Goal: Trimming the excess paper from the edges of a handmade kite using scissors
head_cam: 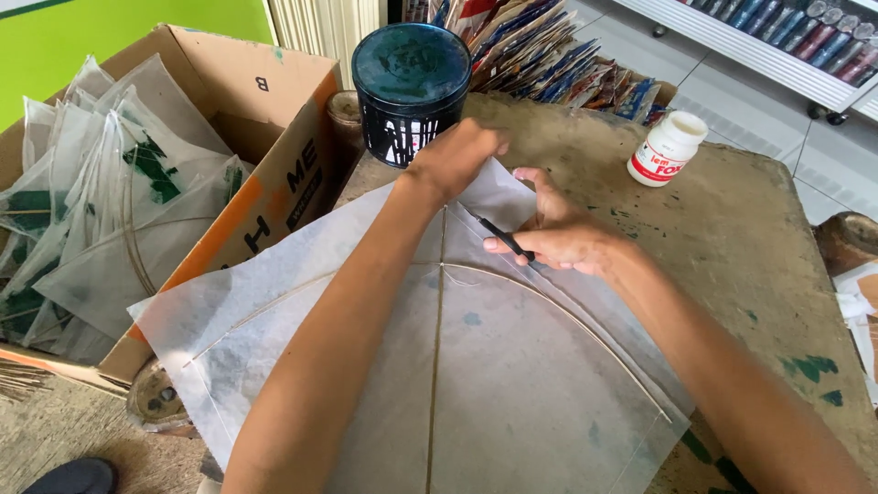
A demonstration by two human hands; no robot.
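Note:
A white paper kite (512, 384) with a thin bamboo spine and a bowed cross stick lies flat on the worn table (732, 238). My left hand (457, 155) presses down on the kite's top corner, close to a dark round tub (412, 87). My right hand (558, 233) rests on the paper just right of the spine and holds a thin black tool (498, 233), its tip pointing toward the kite's top. The tool's back end is hidden in my fingers.
A cardboard box (274, 174) full of finished kites (110, 210) stands at the left. A white glue bottle (666, 148) sits at the table's far side. Stacked coloured packets (549, 55) lie behind the tub. A dark shoe (73, 476) shows at bottom left.

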